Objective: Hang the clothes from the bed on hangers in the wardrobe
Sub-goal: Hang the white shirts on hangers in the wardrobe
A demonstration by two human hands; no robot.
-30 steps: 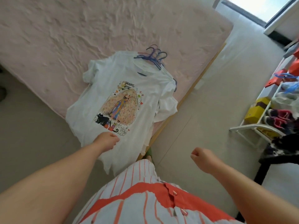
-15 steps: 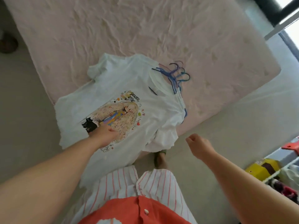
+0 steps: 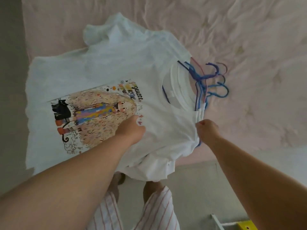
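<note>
Where it hung free, right hand fingers now pinch T-shirt, left hand fingers unclear.

The left hand is hiding its own fingers, curled down out of sight against the T-shirt. Beyond the right hand's fingers, the shirts are covering most of the hangers; their number is staying unclear.

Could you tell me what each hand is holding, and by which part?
Right hand pinches the white T-shirt at its shoulder seam; left hand rests on its print.
</note>
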